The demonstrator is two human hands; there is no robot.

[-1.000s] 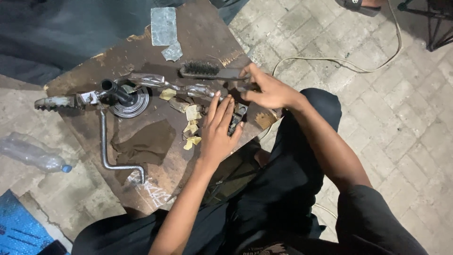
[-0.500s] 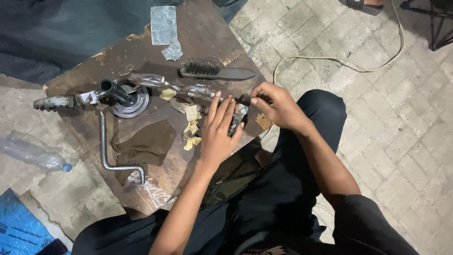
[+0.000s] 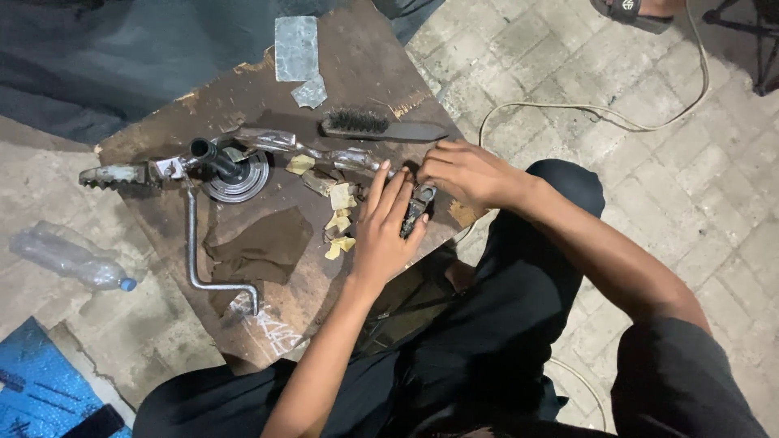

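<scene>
My left hand [image 3: 383, 227] lies flat, fingers apart, on a dark metal part [image 3: 417, 208] at the near right edge of a rusty brown board [image 3: 357, 73]. My right hand [image 3: 464, 172] is bunched with fingertips pinched at the far end of that part, beside a twisted metal bar [image 3: 324, 150]. What the fingertips pinch is hidden. Small yellowish paper scraps [image 3: 339, 221] lie just left of my left hand.
A wire brush [image 3: 377, 126] lies beyond my right hand. A pedal-like assembly with a toothed end [image 3: 122, 173], a round disc [image 3: 237, 177], a bent rod [image 3: 195, 259] and a brown rag [image 3: 264, 247] sit left. Plastic bottle [image 3: 69, 261] and white cable [image 3: 600, 109] lie on the paving.
My right hand has drawn back slightly toward me along the board's edge and tightened its fingertips at the metal part. My left hand stays pressed in the same place.
</scene>
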